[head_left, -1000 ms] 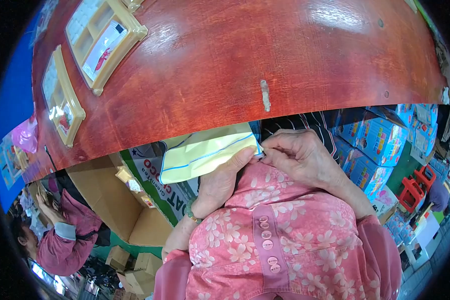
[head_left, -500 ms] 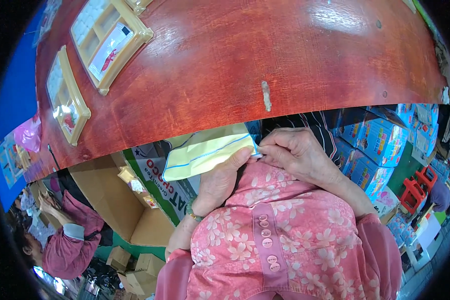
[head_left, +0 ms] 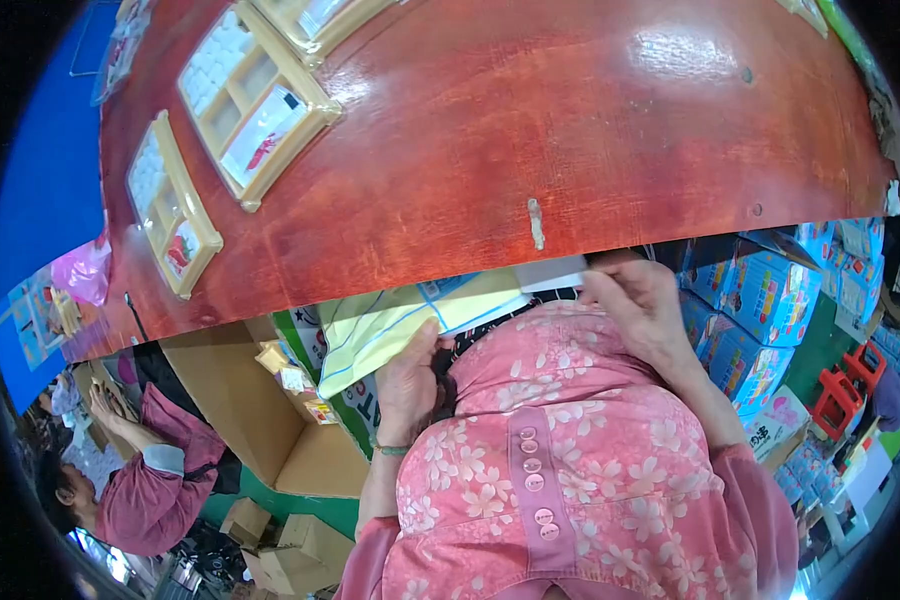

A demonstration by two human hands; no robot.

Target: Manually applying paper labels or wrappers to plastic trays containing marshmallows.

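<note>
Just below the table's near edge, a creased pale-yellow sheet (head_left: 370,335) with blue lines spreads out over my lap; I cannot tell whether it is paper, cloth or a flat bag. My left hand (head_left: 410,385) pinches its lower edge, thumb on top. On the right, a flat white piece (head_left: 552,273) sticks out beside a blue-printed part of the sheet. My right hand (head_left: 638,308) grips the white piece's right end between thumb and fingers. The table edge shades the far fingers.
On the red-brown tabletop (head_left: 450,180) lie wrapped cream trays (head_left: 175,205) with compartments. Below left stands an open cardboard box (head_left: 220,385). Stacked blue boxes (head_left: 770,290) and red stools (head_left: 838,400) are at right. Another person (head_left: 155,490) works at far left.
My right hand has moved right, and the white piece now shows between it and the yellow sheet. My left hand has shifted left and down. The view has turned slightly.
</note>
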